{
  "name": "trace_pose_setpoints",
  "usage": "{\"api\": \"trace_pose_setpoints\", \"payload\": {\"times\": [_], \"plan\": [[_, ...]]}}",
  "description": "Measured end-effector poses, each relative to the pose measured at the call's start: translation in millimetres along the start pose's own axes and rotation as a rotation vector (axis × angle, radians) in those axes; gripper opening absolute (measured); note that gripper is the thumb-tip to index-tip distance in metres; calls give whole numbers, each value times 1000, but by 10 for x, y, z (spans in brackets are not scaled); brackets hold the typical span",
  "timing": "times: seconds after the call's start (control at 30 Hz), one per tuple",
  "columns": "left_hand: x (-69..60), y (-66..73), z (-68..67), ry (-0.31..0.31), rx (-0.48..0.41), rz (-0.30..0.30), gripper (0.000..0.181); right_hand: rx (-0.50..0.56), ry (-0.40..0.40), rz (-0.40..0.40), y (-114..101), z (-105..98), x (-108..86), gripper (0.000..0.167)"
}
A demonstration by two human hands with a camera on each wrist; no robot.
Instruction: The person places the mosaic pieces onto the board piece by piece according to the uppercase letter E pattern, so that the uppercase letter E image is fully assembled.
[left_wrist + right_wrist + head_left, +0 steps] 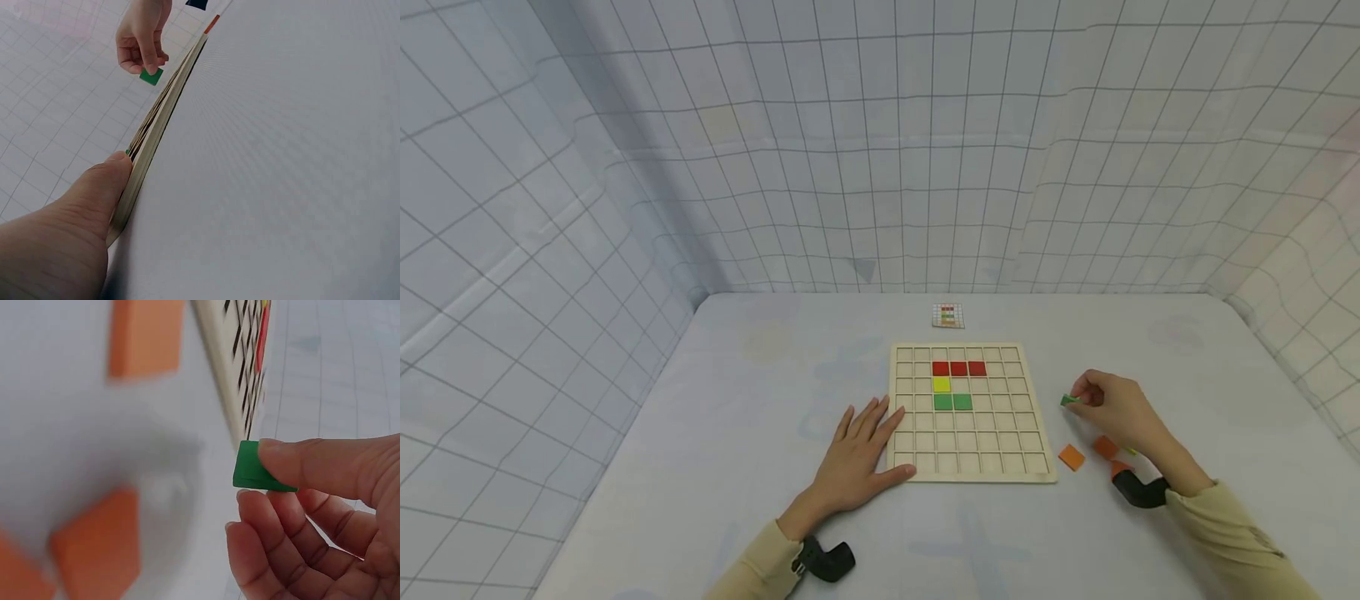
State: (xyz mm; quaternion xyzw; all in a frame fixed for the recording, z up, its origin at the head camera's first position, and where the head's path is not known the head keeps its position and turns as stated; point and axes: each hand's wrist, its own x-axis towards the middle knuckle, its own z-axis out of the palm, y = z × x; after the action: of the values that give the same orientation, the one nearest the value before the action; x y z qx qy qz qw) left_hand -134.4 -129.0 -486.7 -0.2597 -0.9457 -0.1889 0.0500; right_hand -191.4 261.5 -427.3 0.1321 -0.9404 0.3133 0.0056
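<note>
Between thumb and fingertips, my right hand (1112, 408) pinches a green square tile (250, 467), raised off the table to the right of the gridded board (917, 467). My left hand (852, 467) lies with fingers spread at the board's left edge, thumb on its front left corner. In the board's cells sit red tiles (958, 368) in a row, one yellow tile (942, 384) below them, and two green tiles (952, 402) in the row under that. The left wrist view shows the left thumb (100, 187) against the board's rim.
Orange tiles (1071, 457) lie on the table right of the board, some under the right wrist, with a bit of yellow-green beside them. A small card (948, 316) with a coloured grid pattern lies behind the board. Grid-lined white curtains (887, 167) surround the table.
</note>
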Motion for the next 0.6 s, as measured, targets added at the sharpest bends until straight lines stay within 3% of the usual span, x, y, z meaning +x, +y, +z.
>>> {"api": "trace_pose_setpoints", "payload": {"times": [0.3, 0.6], "plan": [[10, -2, 16, 15, 7, 3, 80, 96, -42, -103, -322, 277, 199, 9], [2, -13, 51, 37, 2, 13, 80, 91, -81, -142, -482, 494, 366, 3]]}}
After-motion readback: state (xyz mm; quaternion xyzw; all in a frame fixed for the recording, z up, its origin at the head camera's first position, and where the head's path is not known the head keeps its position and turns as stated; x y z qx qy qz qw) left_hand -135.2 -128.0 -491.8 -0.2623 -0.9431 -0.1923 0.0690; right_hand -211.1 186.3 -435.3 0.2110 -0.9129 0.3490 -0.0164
